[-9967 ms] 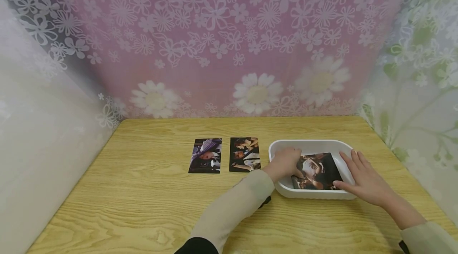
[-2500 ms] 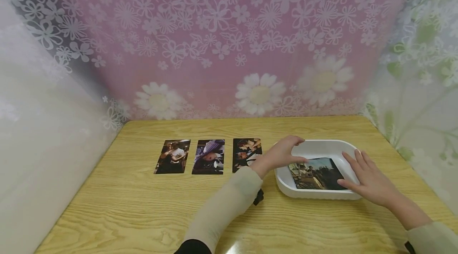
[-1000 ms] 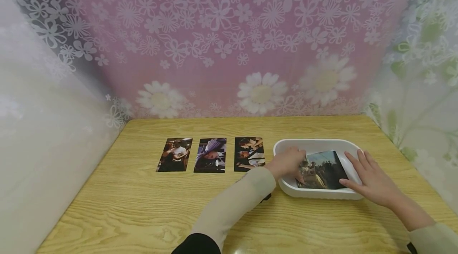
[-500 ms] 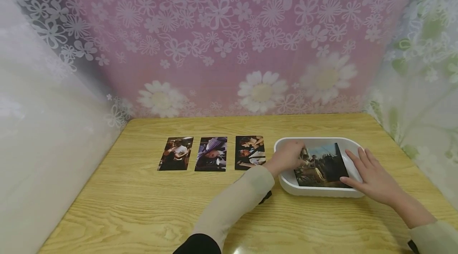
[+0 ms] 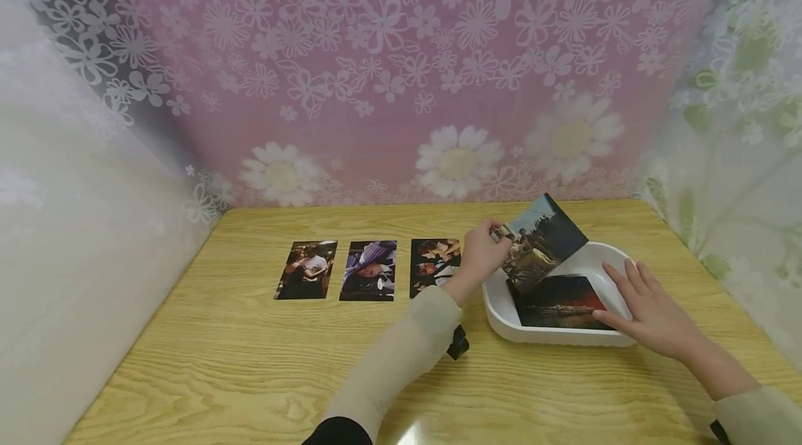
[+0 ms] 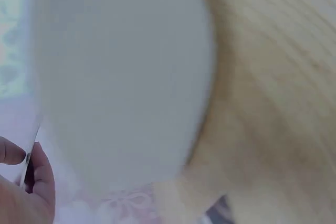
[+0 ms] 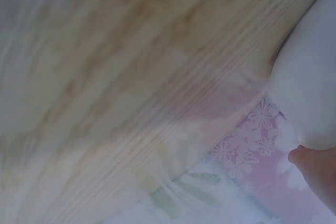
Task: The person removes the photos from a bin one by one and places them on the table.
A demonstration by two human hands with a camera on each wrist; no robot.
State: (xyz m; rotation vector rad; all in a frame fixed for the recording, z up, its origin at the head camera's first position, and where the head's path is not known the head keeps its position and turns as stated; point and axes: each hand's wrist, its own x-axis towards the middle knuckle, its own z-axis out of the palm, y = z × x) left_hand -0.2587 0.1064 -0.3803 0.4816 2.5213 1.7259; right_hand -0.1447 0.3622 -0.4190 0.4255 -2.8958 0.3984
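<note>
My left hand pinches a photo print of an outdoor scene by its left edge. The print is tilted and raised over the white tray. In the left wrist view the thumb and fingers show the thin print edge-on between them. Inside the tray lies a darker photo with a red glow, partly covered by the lifted one. My right hand rests at the tray's right end with its fingers extended over the rim. Only a fingertip of it shows in the right wrist view, beside the tray wall.
Three photos lie in a row left of the tray: a couple, a purple-striped hat, and a third partly behind my left hand. Under them is a wood-grain table. A pink floral backdrop stands behind.
The couple photo has joined the row on the table since the oldest frame. Over the last half second my left hand lifts the outdoor photo up and leftward, uncovering the dark red one. The right hand stays put.
</note>
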